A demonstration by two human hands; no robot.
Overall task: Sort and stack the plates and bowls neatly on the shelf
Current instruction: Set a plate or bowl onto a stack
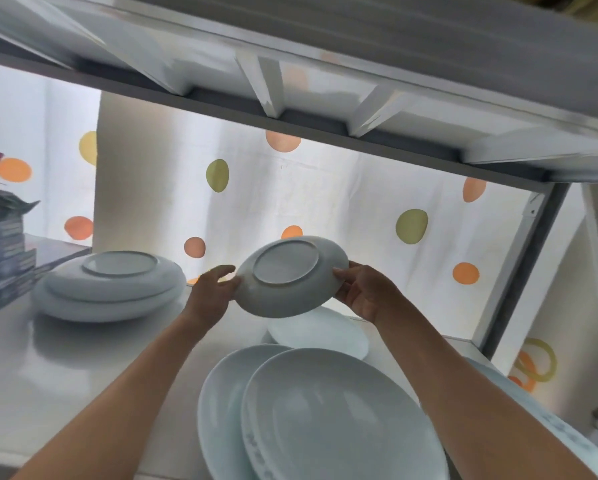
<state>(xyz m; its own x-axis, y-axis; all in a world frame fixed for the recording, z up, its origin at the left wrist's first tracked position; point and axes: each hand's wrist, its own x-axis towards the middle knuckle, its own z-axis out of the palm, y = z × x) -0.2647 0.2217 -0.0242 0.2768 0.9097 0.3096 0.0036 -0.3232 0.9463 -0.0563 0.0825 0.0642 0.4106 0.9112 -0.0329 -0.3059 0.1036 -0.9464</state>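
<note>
small plate [292, 277] held upside down above shelf [83, 358] — left hand [211, 292] & right hand [363, 292] pinch opposite rims. glazed, prob slick, stiff, breakable — grip rim both sides, set on inverted stack [112, 285] at left.

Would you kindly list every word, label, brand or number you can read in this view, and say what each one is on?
No text can be read anywhere in this view.
Stacked books at the left: the spines carry print, too blurred to read.
Upturned plate held between the left hand and right hand: its base shows no maker's mark.
Dotted curtain behind the shelf: coloured spots only, no lettering.
</note>
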